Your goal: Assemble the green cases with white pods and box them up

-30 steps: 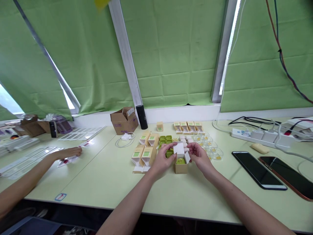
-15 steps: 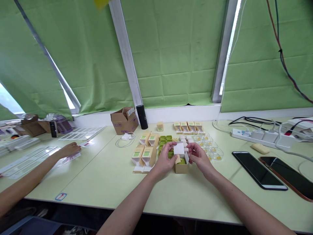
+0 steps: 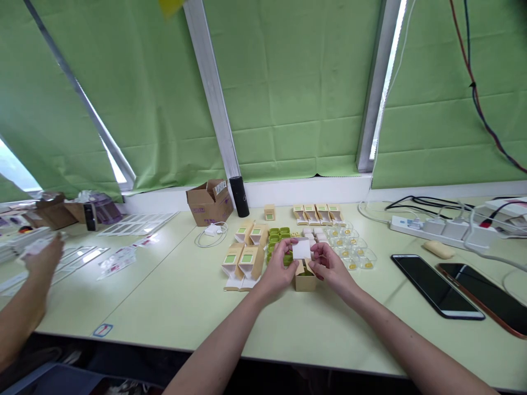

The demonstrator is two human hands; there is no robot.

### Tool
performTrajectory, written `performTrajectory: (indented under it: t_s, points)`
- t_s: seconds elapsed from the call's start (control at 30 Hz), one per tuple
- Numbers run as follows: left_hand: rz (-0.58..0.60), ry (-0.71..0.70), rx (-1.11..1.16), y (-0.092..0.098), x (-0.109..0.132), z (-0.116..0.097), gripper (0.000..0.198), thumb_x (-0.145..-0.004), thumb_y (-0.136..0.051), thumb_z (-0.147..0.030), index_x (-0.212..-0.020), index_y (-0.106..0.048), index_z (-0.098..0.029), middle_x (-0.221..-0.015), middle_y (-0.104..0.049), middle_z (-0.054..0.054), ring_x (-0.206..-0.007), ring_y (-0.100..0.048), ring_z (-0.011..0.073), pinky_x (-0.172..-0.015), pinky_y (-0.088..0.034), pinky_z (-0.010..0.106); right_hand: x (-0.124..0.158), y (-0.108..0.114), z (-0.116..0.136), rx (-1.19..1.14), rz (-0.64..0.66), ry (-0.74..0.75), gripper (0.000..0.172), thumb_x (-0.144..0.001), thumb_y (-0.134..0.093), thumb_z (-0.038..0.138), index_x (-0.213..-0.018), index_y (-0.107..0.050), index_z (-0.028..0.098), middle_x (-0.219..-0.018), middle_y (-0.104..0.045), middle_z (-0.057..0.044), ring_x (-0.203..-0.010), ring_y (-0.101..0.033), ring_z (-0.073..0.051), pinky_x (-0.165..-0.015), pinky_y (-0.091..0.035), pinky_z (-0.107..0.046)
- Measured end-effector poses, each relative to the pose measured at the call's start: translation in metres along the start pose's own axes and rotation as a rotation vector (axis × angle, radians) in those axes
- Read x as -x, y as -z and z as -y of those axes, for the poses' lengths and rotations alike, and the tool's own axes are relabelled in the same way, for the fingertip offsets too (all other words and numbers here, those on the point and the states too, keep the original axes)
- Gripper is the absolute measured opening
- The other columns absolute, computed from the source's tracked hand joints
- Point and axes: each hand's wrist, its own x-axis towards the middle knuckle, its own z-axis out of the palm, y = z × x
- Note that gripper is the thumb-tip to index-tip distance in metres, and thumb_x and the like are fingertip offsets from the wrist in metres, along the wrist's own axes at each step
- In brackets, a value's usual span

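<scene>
A small brown cardboard box stands on the table in front of me, its white-lined lid raised and its side flaps partly folded in. Something green shows dimly inside. On the left, my left hand is closed on the lid and the left flap. From the other side, my right hand pinches the right flap. Behind my hands are green square tubs, small white pieces and clear cups with yellow contents. Open boxes with green labels stand to the left.
A closed small box and a row of open boxes stand farther back. Two phones, a power strip and cables lie right. A carton and black bottle are back left. A co-worker's hand is far left.
My right hand has shifted slightly left, folding the right flap inward over the box opening. The co-worker's hand has moved left, carrying something pale.
</scene>
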Motion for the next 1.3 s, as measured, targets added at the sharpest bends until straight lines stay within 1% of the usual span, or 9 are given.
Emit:
performTrajectory:
  t_s: [0.27, 0.47, 0.63, 0.77, 0.83, 0.93, 1.07, 1.2, 1.3]
  points:
    - [-0.005, -0.024, -0.015, -0.001, -0.001, 0.003, 0.044, -0.092, -0.062, -0.013, -0.134, -0.053, -0.025, -0.140, -0.055, 0.013, -0.129, -0.056, 0.0276, -0.112, -0.044, 0.046, 0.000, -0.002, -0.006, 0.039, 0.000, 0.028, 0.036, -0.076, -0.074, 0.041, -0.102, -0.055, 0.026, -0.085, -0.050, 0.002, -0.067, -0.050, -0.015, -0.057, -0.044, -0.028]
    - [-0.021, -0.037, -0.052, -0.001, -0.001, 0.003, 0.044, -0.091, -0.062, -0.013, -0.132, -0.054, -0.025, -0.137, -0.056, 0.012, -0.128, -0.056, 0.0259, -0.111, -0.043, 0.043, 0.001, -0.005, -0.008, 0.064, -0.018, 0.051, 0.031, -0.078, -0.071, 0.039, -0.100, -0.054, 0.026, -0.083, -0.049, 0.003, -0.066, -0.049, -0.015, -0.057, -0.043, -0.028]
    - [-0.040, -0.029, -0.075, -0.001, 0.000, 0.003, 0.039, -0.092, -0.063, -0.015, -0.126, -0.047, -0.026, -0.122, -0.060, 0.009, -0.116, -0.059, 0.0241, -0.100, -0.048, 0.041, 0.000, -0.005, -0.008, 0.058, -0.030, 0.050, 0.032, -0.076, -0.072, 0.038, -0.100, -0.054, 0.026, -0.083, -0.051, 0.003, -0.065, -0.048, -0.015, -0.056, -0.042, -0.028]
    - [-0.075, -0.047, -0.098, -0.002, 0.001, 0.001, 0.042, -0.090, -0.066, -0.015, -0.124, -0.044, -0.025, -0.116, -0.060, 0.008, -0.113, -0.059, 0.0239, -0.099, -0.048, 0.040, 0.000, -0.006, -0.008, 0.046, -0.042, 0.040, 0.033, -0.075, -0.072, 0.038, -0.100, -0.053, 0.026, -0.082, -0.050, 0.003, -0.066, -0.048, -0.015, -0.055, -0.040, -0.027]
    - [-0.070, -0.071, -0.124, -0.002, 0.001, -0.001, 0.039, -0.090, -0.066, -0.016, -0.122, -0.045, -0.025, -0.117, -0.060, 0.009, -0.113, -0.059, 0.0242, -0.099, -0.047, 0.040, 0.001, -0.006, -0.007, 0.036, -0.037, 0.028, 0.033, -0.074, -0.071, 0.039, -0.097, -0.052, 0.026, -0.081, -0.049, 0.003, -0.067, -0.048, -0.015, -0.055, -0.039, -0.027]
    - [-0.067, -0.110, -0.188, -0.001, 0.001, -0.004, 0.028, -0.092, -0.063, -0.016, -0.115, -0.050, -0.024, -0.116, -0.060, 0.009, -0.112, -0.058, 0.0245, -0.099, -0.047, 0.041, 0.001, -0.007, -0.004, 0.025, -0.023, 0.011, 0.030, -0.073, -0.072, 0.038, -0.091, -0.051, 0.025, -0.079, -0.047, 0.003, -0.068, -0.047, -0.016, -0.055, -0.037, -0.027]
    - [-0.076, -0.168, -0.307, 0.001, 0.002, -0.007, 0.016, -0.091, -0.060, -0.014, -0.104, -0.056, -0.023, -0.109, -0.059, 0.007, -0.107, -0.058, 0.0246, -0.095, -0.047, 0.040, 0.001, -0.007, 0.000, 0.030, -0.013, 0.021, 0.029, -0.072, -0.073, 0.037, -0.084, -0.050, 0.025, -0.074, -0.044, 0.004, -0.067, -0.043, -0.015, -0.055, -0.034, -0.026]
    - [-0.071, -0.199, -0.369, 0.003, 0.002, -0.009, 0.017, -0.086, -0.059, -0.008, -0.096, -0.061, -0.022, -0.104, -0.058, 0.006, -0.104, -0.058, 0.0245, -0.092, -0.046, 0.039, 0.002, -0.004, 0.005, -0.005, 0.011, 0.022, 0.026, -0.070, -0.072, 0.035, -0.082, -0.052, 0.024, -0.073, -0.043, 0.004, -0.065, -0.041, -0.015, -0.055, -0.032, -0.027]
    - [-0.078, -0.218, -0.376, 0.003, 0.002, -0.009, 0.017, -0.084, -0.060, -0.007, -0.093, -0.062, -0.022, -0.101, -0.059, 0.006, -0.103, -0.058, 0.0246, -0.092, -0.046, 0.039, 0.005, 0.000, 0.012, -0.043, 0.021, 0.062, 0.019, -0.074, -0.069, 0.033, -0.086, -0.057, 0.024, -0.075, -0.044, 0.003, -0.067, -0.041, -0.015, -0.057, -0.032, -0.028]
